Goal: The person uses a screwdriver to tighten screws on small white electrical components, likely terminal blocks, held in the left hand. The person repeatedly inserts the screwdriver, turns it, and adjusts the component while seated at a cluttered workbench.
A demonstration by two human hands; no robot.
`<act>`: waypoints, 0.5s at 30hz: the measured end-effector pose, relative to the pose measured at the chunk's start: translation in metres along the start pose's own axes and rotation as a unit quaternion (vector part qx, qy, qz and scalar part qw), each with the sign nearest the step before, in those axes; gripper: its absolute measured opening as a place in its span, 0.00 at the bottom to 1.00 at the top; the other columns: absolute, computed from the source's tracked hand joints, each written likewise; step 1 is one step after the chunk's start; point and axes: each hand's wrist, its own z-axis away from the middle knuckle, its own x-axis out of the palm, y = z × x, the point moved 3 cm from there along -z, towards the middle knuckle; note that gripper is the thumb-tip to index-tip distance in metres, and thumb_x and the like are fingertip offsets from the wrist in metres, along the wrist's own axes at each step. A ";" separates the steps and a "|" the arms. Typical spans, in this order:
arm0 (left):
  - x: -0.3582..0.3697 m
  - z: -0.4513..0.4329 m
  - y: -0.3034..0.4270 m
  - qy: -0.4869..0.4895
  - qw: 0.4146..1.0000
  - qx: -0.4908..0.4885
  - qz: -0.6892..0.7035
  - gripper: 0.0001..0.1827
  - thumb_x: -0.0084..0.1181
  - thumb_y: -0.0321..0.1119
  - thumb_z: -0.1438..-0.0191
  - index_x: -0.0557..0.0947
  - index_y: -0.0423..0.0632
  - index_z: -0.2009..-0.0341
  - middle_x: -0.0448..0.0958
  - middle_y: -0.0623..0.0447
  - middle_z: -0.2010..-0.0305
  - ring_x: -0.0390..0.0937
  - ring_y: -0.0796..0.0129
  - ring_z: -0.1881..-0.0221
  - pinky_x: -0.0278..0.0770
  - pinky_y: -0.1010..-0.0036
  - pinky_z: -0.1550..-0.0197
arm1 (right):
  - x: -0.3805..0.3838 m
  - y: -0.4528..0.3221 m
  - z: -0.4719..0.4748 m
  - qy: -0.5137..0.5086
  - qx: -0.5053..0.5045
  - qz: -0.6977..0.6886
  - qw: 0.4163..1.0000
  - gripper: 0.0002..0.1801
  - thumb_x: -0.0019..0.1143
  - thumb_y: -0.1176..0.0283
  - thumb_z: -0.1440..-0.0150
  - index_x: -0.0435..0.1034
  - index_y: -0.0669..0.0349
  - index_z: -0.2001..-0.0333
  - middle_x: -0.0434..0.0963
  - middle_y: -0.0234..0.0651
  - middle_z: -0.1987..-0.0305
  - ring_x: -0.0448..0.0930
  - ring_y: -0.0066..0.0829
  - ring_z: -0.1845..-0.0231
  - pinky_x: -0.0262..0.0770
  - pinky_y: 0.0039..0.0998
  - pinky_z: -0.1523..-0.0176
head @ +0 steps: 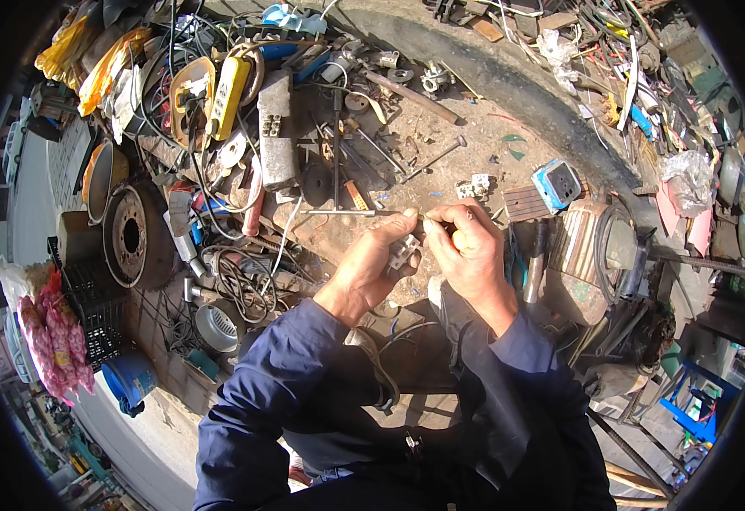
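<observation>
My left hand [375,268] holds a small whitish terminal block [403,251] against its palm, with thumb and forefinger raised. The fingertips of my right hand [465,239] are pinched close to the left thumb; whatever small thing lies between them is too small to tell. Beyond my hands, more terminal blocks [473,186] lie on the dusty work surface [433,160]. Another such block [271,125] rests on a grey stone-like bar [278,163]. A thin metal rod [340,212] lies just left of my fingertips, beside an orange perforated handle [355,195].
A hammer [439,156] and a rusty pipe [414,97] lie farther back. A yellow power strip [228,99] and tangled cables [241,281] are at left, near a wheel rim [131,235]. At right stand a blue-edged socket box [556,184] and an electric motor [580,236].
</observation>
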 end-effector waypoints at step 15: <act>0.008 0.001 -0.004 -0.066 0.997 0.029 -0.019 0.10 0.61 0.41 0.36 0.83 0.48 0.61 0.80 0.56 0.68 0.74 0.74 0.71 0.72 0.78 0.70 | -0.010 0.009 0.005 -0.077 0.162 -0.218 0.959 0.02 0.57 0.79 0.36 0.73 0.67 0.61 0.79 0.33 0.66 0.80 0.18 0.69 0.75 0.21 0.64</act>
